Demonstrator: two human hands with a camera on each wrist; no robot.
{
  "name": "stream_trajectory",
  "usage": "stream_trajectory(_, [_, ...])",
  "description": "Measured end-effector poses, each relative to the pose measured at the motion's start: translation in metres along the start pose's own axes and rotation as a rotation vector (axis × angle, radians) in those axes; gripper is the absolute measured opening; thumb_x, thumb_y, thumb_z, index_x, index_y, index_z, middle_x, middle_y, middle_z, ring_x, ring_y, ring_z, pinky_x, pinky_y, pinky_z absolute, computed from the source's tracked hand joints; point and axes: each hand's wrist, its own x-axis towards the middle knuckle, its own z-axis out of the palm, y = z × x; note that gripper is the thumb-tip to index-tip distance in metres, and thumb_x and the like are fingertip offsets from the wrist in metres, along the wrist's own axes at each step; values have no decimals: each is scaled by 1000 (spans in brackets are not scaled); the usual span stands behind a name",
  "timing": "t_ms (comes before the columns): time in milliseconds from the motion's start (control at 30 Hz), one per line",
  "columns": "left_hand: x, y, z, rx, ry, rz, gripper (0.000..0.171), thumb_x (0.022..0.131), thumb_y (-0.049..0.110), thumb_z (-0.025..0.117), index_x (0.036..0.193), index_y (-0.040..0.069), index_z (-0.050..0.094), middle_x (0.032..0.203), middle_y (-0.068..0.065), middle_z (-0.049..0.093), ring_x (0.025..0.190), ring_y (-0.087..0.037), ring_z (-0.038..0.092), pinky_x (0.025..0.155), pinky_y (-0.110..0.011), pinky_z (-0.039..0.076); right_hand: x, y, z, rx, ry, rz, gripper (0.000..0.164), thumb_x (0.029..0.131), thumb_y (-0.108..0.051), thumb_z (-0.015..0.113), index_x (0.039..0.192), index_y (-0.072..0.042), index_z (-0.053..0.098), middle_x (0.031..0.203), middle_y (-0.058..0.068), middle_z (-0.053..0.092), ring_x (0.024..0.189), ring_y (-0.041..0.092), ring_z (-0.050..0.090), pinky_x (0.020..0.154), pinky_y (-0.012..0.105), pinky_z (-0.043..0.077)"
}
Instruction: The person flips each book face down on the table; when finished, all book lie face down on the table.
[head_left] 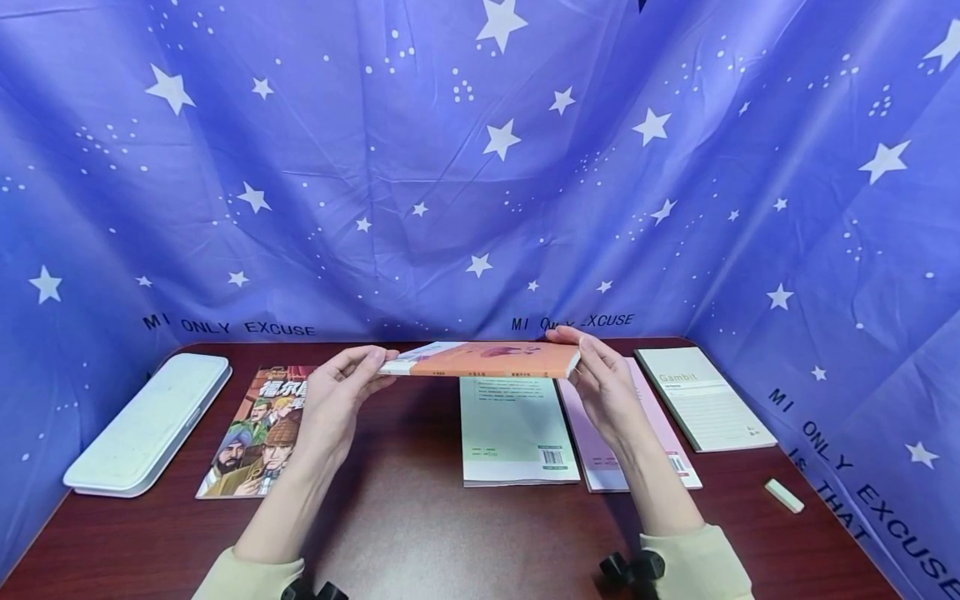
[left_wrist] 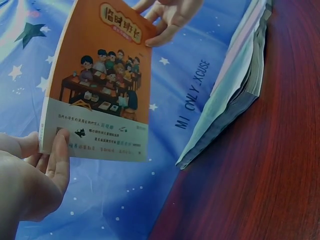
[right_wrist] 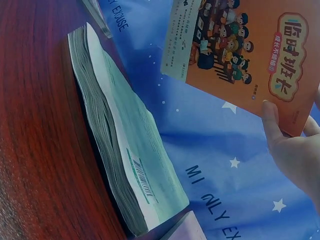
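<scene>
A thin orange book [head_left: 495, 358] is held up over the table, its spine towards me and nearly level. My left hand [head_left: 333, 404] pinches its white end at the left, thumb on top. At the opposite end my right hand [head_left: 606, 383] grips the orange corner between thumb and fingers. Both wrist views show a cover with cartoon children round tables, as on the book [left_wrist: 102, 75] in the left wrist view. Below the held book lies a green book [head_left: 517, 442], barcode side up, partly hidden by it. A pink book [head_left: 600, 467] lies beside that, partly behind my right forearm.
At the far left lies a white case [head_left: 150, 425]. Next to it a comic book [head_left: 255, 442] is partly covered by my left arm. A cream notebook [head_left: 708, 404] and a small pale eraser [head_left: 784, 495] lie on the right. A blue starry curtain [head_left: 420, 275] encloses the table.
</scene>
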Motion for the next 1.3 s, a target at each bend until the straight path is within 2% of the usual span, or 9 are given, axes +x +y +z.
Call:
stream_trajectory(100, [0, 0, 0, 12, 12, -7, 9, 99, 11, 68, 97, 15, 75, 93, 3, 81, 88, -8, 75, 85, -28, 64, -1, -1, -1, 34, -7, 8, 39, 111, -20, 43, 142, 0, 57, 135, 5, 69, 131, 17, 60, 106, 25, 54])
stream_trajectory(333, [1, -2, -2, 41, 6, 6, 8, 98, 9, 70, 103, 9, 74, 97, 4, 80, 86, -7, 73, 83, -26, 64, -1, -2, -2, 92, -27, -2, 40, 109, -9, 43, 147, 1, 52, 143, 6, 64, 133, 19, 59, 112, 28, 51])
stream_trajectory(500, [2, -4, -4, 56, 1, 25, 13, 97, 4, 69, 109, 4, 73, 100, 3, 79, 92, -8, 71, 82, -24, 63, 0, -3, -2, 116, -6, 9, 41, 106, -1, 47, 147, -3, 52, 147, 7, 60, 127, 16, 61, 108, 26, 53])
stream_trajectory(633, [2, -4, -3, 62, 10, 32, 25, 97, 1, 67, 122, -1, 68, 111, 1, 77, 98, -9, 70, 83, -24, 63, 1, -4, -1, 124, 12, 26, 47, 105, 3, 47, 152, -2, 44, 150, 9, 55, 127, 14, 61, 104, 23, 55])
stream_trajectory(800, [2, -3, -2, 69, 6, -4, 46, 97, -2, 65, 141, -5, 54, 118, 6, 74, 104, -8, 70, 87, -24, 62, 1, -5, -1, 158, 54, 61, 65, 103, 6, 48, 163, -6, 25, 132, 6, 66, 113, 9, 69, 94, 19, 59])
stream_trajectory(900, [2, -2, -2, 88, -19, -38, 50, 98, -1, 63, 147, -4, 50, 118, 7, 72, 107, -6, 70, 89, -23, 61, 2, -4, -1, 207, 79, 77, 74, 102, 8, 49, 165, -8, 13, 116, 4, 75, 100, 7, 72, 88, 18, 61])
stream_trajectory(1000, [3, -1, -2, 97, -49, -72, 51, 100, 0, 61, 149, -1, 48, 120, 5, 71, 106, -4, 70, 91, -22, 61, 3, -3, -1, 249, 92, 73, 76, 102, 9, 48, 165, -3, 6, 108, 3, 78, 93, 6, 74, 86, 18, 61])
stream_trajectory(1167, [3, 0, -3, 114, -98, -107, 56, 101, 2, 60, 154, 1, 43, 128, 1, 67, 107, -2, 69, 91, -20, 60, 4, 2, -1, 209, 131, 36, 62, 104, 6, 49, 158, 11, 19, 112, 1, 78, 96, 6, 75, 87, 18, 61])
stream_trajectory(1300, [2, 0, -3, 141, -108, -113, 59, 100, 3, 61, 156, 4, 40, 140, -7, 60, 107, -1, 67, 89, -18, 59, 4, 3, 0, 114, 150, 49, 50, 106, -2, 51, 151, 9, 35, 110, -1, 77, 93, 6, 75, 83, 19, 62])
